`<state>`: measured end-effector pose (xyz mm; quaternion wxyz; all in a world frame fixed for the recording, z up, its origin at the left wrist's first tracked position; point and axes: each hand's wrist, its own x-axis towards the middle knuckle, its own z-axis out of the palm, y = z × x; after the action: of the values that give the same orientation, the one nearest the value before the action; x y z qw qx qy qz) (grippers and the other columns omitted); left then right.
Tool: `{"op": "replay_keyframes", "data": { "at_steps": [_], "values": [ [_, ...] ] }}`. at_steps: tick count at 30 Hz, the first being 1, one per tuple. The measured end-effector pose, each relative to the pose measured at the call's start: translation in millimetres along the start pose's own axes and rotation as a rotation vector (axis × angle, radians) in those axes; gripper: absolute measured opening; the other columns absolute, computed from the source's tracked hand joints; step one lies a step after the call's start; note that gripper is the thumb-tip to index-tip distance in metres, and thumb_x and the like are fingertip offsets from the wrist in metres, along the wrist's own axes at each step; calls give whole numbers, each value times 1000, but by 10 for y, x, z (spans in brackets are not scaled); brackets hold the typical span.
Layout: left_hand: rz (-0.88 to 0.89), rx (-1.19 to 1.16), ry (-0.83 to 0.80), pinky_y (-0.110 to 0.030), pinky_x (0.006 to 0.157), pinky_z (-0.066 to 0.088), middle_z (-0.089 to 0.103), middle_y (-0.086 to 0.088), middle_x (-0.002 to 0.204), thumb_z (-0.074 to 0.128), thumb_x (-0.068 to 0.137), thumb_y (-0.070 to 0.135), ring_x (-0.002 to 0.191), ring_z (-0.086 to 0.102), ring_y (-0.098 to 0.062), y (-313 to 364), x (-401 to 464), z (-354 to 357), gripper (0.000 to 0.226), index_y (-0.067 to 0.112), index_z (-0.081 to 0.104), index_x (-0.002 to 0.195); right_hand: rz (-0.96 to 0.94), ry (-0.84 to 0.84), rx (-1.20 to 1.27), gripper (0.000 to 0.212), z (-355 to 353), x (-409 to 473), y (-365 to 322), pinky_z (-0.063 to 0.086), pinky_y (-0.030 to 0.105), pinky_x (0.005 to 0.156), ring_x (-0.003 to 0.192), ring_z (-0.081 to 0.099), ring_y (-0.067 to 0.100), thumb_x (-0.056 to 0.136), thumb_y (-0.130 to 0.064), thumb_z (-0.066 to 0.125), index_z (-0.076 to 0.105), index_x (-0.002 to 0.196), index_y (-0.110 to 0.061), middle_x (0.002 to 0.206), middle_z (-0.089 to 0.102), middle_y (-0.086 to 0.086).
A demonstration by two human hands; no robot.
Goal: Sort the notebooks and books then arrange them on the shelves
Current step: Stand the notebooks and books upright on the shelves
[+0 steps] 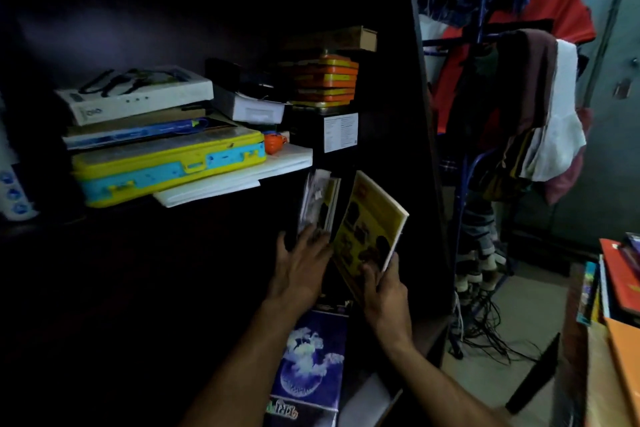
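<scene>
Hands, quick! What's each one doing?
Left hand: open, fingers flat against the standing books.
Right hand: holding the yellow book.

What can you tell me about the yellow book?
The yellow book is thin, with a soft-looking paper cover bearing dark pictures. It tilts, top leaning right, in front of the dark shelf. The right hand grips its lower edge. The left hand beside it presses the standing books.
</scene>
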<state>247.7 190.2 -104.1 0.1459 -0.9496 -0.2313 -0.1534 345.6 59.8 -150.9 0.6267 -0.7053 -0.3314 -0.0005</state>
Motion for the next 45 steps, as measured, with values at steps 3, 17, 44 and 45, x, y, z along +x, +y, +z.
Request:
{"op": "replay_keyframes", "data": {
  "at_steps": [3, 17, 44, 45],
  "values": [
    [-44, 106, -73, -74, 107, -21, -8, 5, 169, 52, 98, 38, 153, -22, -26, 84, 139, 92, 73, 35, 13, 159, 39, 40, 48, 17, 21, 33, 61, 52, 34, 59, 75, 70, 21, 105, -25, 48, 34, 114, -23, 90, 70, -1],
    [-181, 81, 79, -64, 118, 18, 43, -10, 156, 43, 87, 39, 151, 27, -26, 52, 41, 259, 56, 17, 64, 135, -27, 42, -17, 22, -3, 18, 129, 55, 38, 58, 75, 66, 17, 103, -16, 46, 33, 121, -20, 97, 65, 4],
    [-199, 43, 408, -50, 96, 43, 60, -6, 122, 75, 72, 32, 116, 49, -30, -126, 45, 268, 37, 27, 77, 108, -101, -359, -83, 33, 174, 297, 54, 54, 32, 79, 89, 67, 17, 105, -16, 41, 26, 133, -26, 110, 64, 0],
    [-171, 30, 442, -46, 92, 41, 61, -3, 117, 70, 75, 32, 110, 53, -27, -130, 40, 265, 34, 27, 76, 107, -100, -377, -87, 38, 173, 305, 69, 54, 32, 80, 91, 67, 18, 105, -14, 41, 25, 138, -24, 112, 64, 1]
  ]
}}
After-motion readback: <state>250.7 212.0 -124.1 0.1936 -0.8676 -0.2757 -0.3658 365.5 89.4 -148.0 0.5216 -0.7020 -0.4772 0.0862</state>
